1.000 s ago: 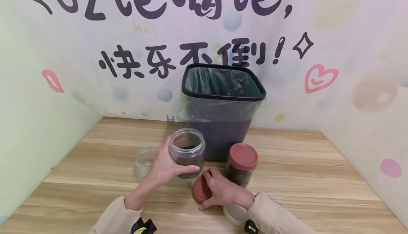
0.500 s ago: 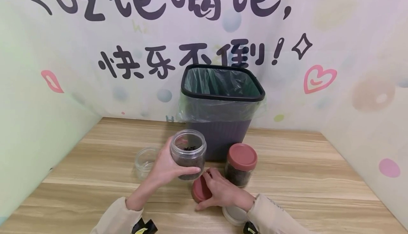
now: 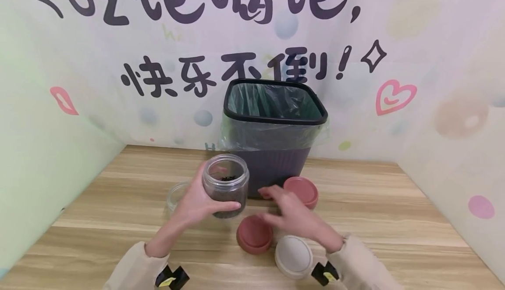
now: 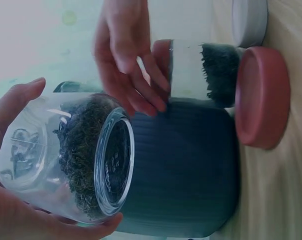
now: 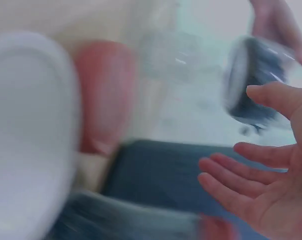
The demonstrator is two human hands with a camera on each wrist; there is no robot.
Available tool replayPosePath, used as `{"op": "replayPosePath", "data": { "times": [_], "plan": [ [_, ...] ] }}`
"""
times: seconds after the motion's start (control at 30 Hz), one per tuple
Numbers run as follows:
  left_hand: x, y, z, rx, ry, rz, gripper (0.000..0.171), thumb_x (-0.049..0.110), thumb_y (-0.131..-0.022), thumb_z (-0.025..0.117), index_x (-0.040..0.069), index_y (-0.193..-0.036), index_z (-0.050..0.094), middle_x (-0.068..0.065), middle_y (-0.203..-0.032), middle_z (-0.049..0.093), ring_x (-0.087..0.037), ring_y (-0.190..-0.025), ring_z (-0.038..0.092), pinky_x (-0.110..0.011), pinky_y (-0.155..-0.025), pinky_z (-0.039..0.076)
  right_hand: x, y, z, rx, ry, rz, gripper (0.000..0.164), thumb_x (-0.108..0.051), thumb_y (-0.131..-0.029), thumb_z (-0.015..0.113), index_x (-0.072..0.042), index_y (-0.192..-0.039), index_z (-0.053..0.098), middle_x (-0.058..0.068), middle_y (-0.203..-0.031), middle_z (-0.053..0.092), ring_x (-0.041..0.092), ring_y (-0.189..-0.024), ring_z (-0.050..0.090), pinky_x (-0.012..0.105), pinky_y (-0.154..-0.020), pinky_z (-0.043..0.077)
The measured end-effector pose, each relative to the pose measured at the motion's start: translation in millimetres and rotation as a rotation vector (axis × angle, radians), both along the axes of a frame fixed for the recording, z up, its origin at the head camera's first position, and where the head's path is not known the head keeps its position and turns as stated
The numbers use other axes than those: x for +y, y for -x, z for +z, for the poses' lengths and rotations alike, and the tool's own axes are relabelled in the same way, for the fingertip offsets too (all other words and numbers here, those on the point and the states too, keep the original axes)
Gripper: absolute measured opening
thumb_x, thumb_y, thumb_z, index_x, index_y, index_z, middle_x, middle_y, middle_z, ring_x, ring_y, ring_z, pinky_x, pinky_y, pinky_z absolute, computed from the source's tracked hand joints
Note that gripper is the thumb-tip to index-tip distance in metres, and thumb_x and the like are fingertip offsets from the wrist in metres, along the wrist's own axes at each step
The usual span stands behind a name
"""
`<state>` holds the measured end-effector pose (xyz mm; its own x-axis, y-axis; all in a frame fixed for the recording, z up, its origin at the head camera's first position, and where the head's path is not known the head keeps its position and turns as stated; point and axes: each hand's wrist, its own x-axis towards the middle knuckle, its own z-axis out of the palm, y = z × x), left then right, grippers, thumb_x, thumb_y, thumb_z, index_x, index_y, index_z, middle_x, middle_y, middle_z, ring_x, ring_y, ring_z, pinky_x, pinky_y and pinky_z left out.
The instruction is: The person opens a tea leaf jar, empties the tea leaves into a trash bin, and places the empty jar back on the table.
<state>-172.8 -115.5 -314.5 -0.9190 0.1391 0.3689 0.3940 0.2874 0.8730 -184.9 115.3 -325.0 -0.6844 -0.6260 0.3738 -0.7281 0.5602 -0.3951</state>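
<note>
My left hand (image 3: 193, 204) grips an uncapped clear jar (image 3: 225, 193), raised over the table in front of the bin. Dark, dry, leaf-like bits fill the jar's lower part, well seen in the left wrist view. My right hand (image 3: 297, 217) is in the air with its fingers extended and nothing held, close by a second jar with a red lid (image 3: 303, 192) on it. In the left wrist view that second jar (image 4: 191, 72) also has dark contents. A loose red lid (image 3: 255, 233) lies on the table below the hands, and a white lid (image 3: 293, 255) lies to its right.
A dark bin (image 3: 272, 162) with a green liner bag stands against the back wall, right behind the jars. At left, another clear container (image 3: 173, 198) is partly covered by the left hand. Walls enclose the wooden table (image 3: 378, 228) on both sides and behind.
My right hand has come off the loose red lid and moved up and right toward the red-lidded jar, uncovering the red and white lids. The held jar has shifted slightly left and up.
</note>
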Motion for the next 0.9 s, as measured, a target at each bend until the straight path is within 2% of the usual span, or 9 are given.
{"op": "replayPosePath", "data": {
  "times": [0.13, 0.3, 0.4, 0.5, 0.6, 0.77, 0.9],
  "plan": [
    [-10, 0.0, 9.9, -0.022, 0.010, 0.029, 0.092, 0.016, -0.057, 0.084, 0.009, -0.131, 0.030, -0.011, -0.117, 0.053, -0.024, -0.106, 0.051, -0.042, -0.090, 0.039, 18, 4.9, 27.6, -0.007, 0.178, 0.001, 0.026, -0.008, -0.080, 0.064, 0.004, -0.103, 0.057, 0.014, -0.096, 0.063, 0.022, -0.084, 0.062, 0.028, -0.071, 0.052],
    [-27, 2.6, 19.9, -0.077, 0.005, 0.067, 0.091, 0.013, -0.060, 0.082, 0.008, -0.133, 0.027, -0.014, -0.122, 0.049, -0.028, -0.111, 0.046, -0.046, -0.092, 0.037, 47, 12.2, 57.2, -0.035, 0.270, -0.146, 0.015, -0.003, -0.084, 0.058, 0.005, -0.096, 0.060, 0.013, -0.086, 0.065, 0.016, -0.075, 0.064, 0.025, -0.068, 0.051],
    [-35, 5.0, 25.2, -0.109, 0.031, 0.125, 0.092, 0.017, -0.061, 0.081, 0.007, -0.134, 0.025, -0.015, -0.124, 0.045, -0.031, -0.113, 0.043, -0.048, -0.093, 0.036, 62, 19.1, 66.7, -0.078, 0.333, -0.235, 0.015, -0.003, -0.087, 0.054, 0.009, -0.095, 0.058, 0.018, -0.082, 0.064, 0.011, -0.068, 0.063, 0.022, -0.065, 0.051],
    [-42, 9.3, 31.4, -0.132, 0.064, 0.178, 0.095, 0.022, -0.062, 0.081, 0.007, -0.136, 0.022, -0.017, -0.126, 0.041, -0.033, -0.115, 0.040, -0.050, -0.094, 0.035, 75, 27.7, 71.4, -0.139, 0.412, -0.323, 0.024, -0.010, -0.092, 0.047, 0.012, -0.098, 0.054, 0.024, -0.083, 0.062, 0.005, -0.065, 0.061, 0.020, -0.062, 0.051],
    [-48, 17.0, 38.0, -0.123, 0.066, 0.194, 0.097, 0.024, -0.063, 0.080, 0.007, -0.137, 0.020, -0.018, -0.127, 0.040, -0.033, -0.116, 0.039, -0.050, -0.096, 0.032, 84, 37.0, 76.4, -0.176, 0.458, -0.418, 0.039, -0.024, -0.095, 0.040, 0.012, -0.105, 0.051, 0.027, -0.092, 0.059, 0.003, -0.068, 0.060, 0.019, -0.063, 0.051],
    [-56, 34.5, 51.2, -0.073, 0.055, 0.209, 0.098, 0.025, -0.062, 0.081, 0.006, -0.137, 0.021, -0.018, -0.127, 0.040, -0.032, -0.115, 0.039, -0.049, -0.097, 0.031, 89, 52.1, 93.2, -0.243, 0.462, -0.521, 0.060, -0.044, -0.094, 0.031, 0.008, -0.121, 0.042, 0.025, -0.110, 0.053, 0.021, -0.092, 0.059, 0.020, -0.071, 0.050],
    [-63, 46.7, 67.2, -0.059, 0.067, 0.247, 0.099, 0.027, -0.061, 0.081, 0.006, -0.137, 0.021, -0.019, -0.129, 0.039, -0.032, -0.116, 0.039, -0.050, -0.096, 0.032, 84, 63.1, 110.5, -0.295, 0.433, -0.537, 0.070, -0.052, -0.091, 0.028, 0.006, -0.128, 0.037, 0.025, -0.119, 0.047, 0.032, -0.106, 0.050, 0.031, -0.083, 0.048]
  ]
}}
